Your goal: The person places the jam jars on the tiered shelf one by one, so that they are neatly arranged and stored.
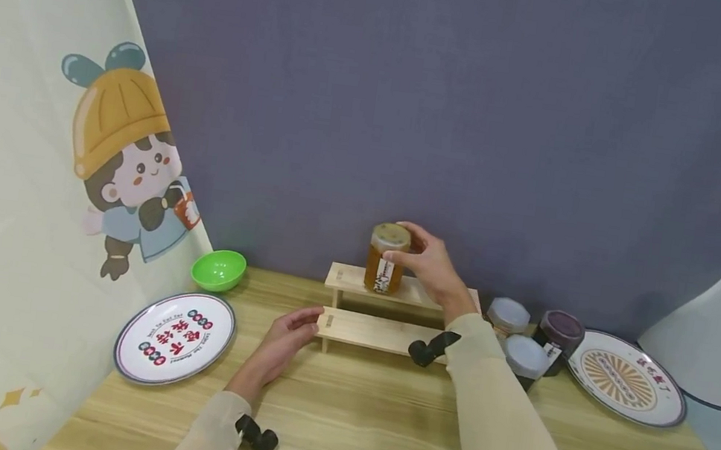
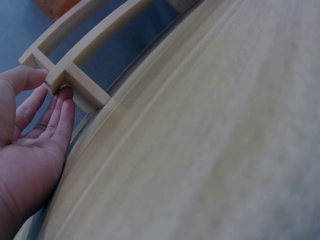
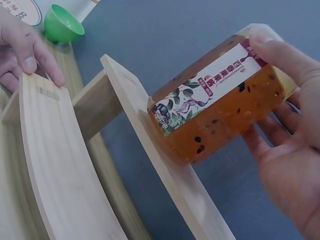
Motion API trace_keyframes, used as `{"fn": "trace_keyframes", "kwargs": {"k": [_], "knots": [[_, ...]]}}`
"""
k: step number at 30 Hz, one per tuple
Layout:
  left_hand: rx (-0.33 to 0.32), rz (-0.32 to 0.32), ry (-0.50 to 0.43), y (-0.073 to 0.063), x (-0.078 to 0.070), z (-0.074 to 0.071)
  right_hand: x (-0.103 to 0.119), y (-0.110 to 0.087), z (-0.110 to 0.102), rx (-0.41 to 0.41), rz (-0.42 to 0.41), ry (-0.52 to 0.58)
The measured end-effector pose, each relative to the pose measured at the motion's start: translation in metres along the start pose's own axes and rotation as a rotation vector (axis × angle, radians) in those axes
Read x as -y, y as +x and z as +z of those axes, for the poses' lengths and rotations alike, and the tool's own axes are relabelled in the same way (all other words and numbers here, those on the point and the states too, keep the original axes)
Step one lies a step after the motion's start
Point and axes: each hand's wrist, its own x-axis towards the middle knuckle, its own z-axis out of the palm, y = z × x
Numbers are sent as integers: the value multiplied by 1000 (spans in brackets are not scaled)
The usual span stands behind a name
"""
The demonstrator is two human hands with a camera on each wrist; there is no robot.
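The counter shows pale wood grain in long streaks. The left grip pinches the left end of the flat lower board, thumb above and fingers beneath the light, square-cut wood. Left of it lies a round, glossy white plate with red characters; right of it, 3 capped jars sit close together, 2 with pale lids and 1 with a dark purple lid, beside a second plate patterned with tan rays. Farther back, a faceted, see-through jar of amber preserve, flecked with dark seeds and bearing a printed white label, stands upright on the upper board, near its left end. The right grip pinches its upper part between thumb and fingers, leaving its lower half below the hold. A smooth green bowl sits back at left, before a slate-blue backdrop.
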Motion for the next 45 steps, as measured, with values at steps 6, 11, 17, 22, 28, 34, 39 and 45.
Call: {"fn": "trace_keyframes", "kwargs": {"k": [6, 11, 17, 22, 28, 34, 39, 45], "knots": [[-1, -10, 7, 0, -3, -1, -1, 7, 10, 14, 8, 23], [3, -15, 9, 0, -4, 0, -2, 10, 14, 20, 28, 20], [-4, -23, 18, 1, -3, 0, -4, 9, 15, 4, 46, 17], [-10, -25, 5, 1, -3, 0, -4, 10, 17, 8, 40, 22], [-4, -15, 5, 1, -3, 0, -4, 9, 18, -2, 38, 20], [-7, -14, -1, 0, -3, 1, -8, 9, 17, -9, 38, 16], [3, 14, 15, 0, -2, 1, -9, 8, 17, -6, 36, 16], [-12, -7, -3, 1, -1, 1, -11, 8, 17, -2, 35, 22]]}}
